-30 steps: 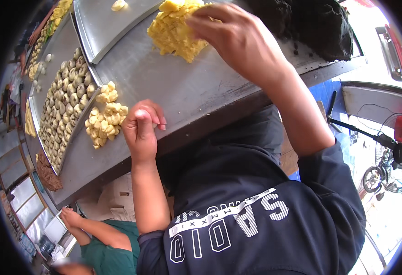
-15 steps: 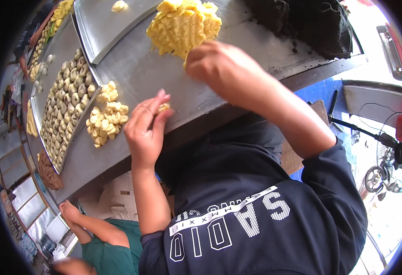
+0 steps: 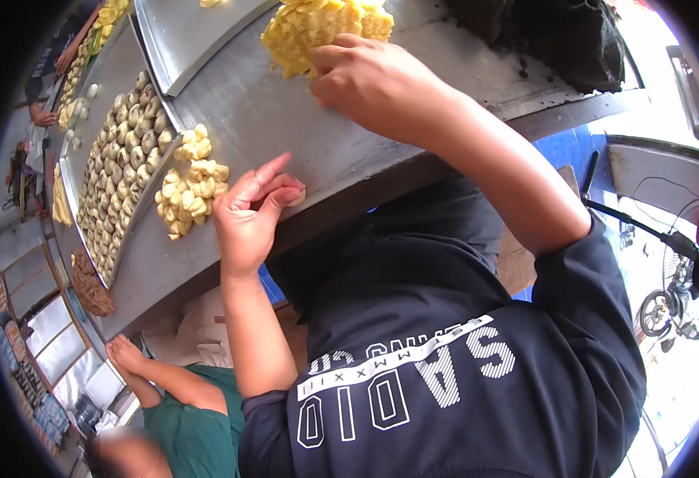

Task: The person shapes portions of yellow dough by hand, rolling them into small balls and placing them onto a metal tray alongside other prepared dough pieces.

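While the right hand (image 3: 361,80) was at the near edge of the yellow dough mass (image 3: 295,41) on the worktop (image 3: 246,103), its fingers were bent; their tips were hidden, so any grip could not be told. The left hand (image 3: 250,213), index finger extended, pinched a small pale piece (image 3: 297,197) near the worktop's edge, just beside the yellow lumps (image 3: 194,187).

A single head-mounted view is directed downward from above (fisheye; straight edges are bowed toward the rim); at close range, the left hand (image 3: 247,213), right hand (image 3: 365,80), shirt (image 3: 397,295) and table (image 3: 250,103) are covered.
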`<state>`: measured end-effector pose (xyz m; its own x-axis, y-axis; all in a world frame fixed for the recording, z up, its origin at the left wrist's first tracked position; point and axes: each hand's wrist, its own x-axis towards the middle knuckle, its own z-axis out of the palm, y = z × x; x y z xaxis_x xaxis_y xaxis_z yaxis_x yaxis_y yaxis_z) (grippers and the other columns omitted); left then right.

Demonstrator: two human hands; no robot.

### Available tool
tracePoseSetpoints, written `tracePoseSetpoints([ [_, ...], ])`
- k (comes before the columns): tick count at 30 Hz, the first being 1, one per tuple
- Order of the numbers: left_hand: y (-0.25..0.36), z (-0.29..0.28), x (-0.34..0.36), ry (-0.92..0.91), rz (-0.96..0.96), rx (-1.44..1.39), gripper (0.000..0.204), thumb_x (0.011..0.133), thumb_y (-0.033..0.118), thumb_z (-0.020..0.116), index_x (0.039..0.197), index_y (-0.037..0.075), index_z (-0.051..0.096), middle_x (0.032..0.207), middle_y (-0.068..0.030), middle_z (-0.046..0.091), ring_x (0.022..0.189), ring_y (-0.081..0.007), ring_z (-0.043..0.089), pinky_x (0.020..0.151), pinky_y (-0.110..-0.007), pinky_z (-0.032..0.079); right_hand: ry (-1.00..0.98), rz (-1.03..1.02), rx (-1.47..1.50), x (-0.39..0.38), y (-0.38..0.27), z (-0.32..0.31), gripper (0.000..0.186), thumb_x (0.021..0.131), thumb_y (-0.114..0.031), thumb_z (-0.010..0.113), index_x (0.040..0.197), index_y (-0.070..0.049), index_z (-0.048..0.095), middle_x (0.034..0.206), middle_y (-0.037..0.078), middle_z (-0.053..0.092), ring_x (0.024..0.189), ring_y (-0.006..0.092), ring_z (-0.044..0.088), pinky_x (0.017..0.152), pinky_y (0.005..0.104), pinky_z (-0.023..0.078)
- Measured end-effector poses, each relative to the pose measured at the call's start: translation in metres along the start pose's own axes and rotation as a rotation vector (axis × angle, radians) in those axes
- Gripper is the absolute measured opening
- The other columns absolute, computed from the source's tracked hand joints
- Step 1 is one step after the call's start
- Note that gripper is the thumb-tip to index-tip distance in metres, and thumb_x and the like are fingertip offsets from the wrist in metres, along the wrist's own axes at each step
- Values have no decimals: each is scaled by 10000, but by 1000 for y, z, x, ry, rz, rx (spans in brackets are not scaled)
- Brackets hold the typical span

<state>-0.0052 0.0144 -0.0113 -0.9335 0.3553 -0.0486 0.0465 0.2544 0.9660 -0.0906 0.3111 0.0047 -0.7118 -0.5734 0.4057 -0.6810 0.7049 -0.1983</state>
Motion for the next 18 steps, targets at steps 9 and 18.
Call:
tracePoseSetpoints([
  [9, 9, 24, -13, 207, 366, 734, 607, 1060, 37, 820, 1633, -21, 631, 1420, -183, 824, 1349, -269, 765, 1166, -379, 561, 33, 223, 156, -39, -34, -5, 149, 955, -90, 769, 1091, -57, 821, 1233, 102, 769, 1143, 335, 756, 989, 461, 632],
  [18, 2, 9, -33, 176, 348, 514, 291, 1099, 73, 765, 1372, 5, 690, 1559, -187, 681, 1366, -328, 741, 1100, -439, 633, -76, -61, 323, -52, -67, -13, 119, 919, -158, 734, 914, -51, 788, 1111, 78, 717, 1072, 269, 714, 888, 394, 658],
])
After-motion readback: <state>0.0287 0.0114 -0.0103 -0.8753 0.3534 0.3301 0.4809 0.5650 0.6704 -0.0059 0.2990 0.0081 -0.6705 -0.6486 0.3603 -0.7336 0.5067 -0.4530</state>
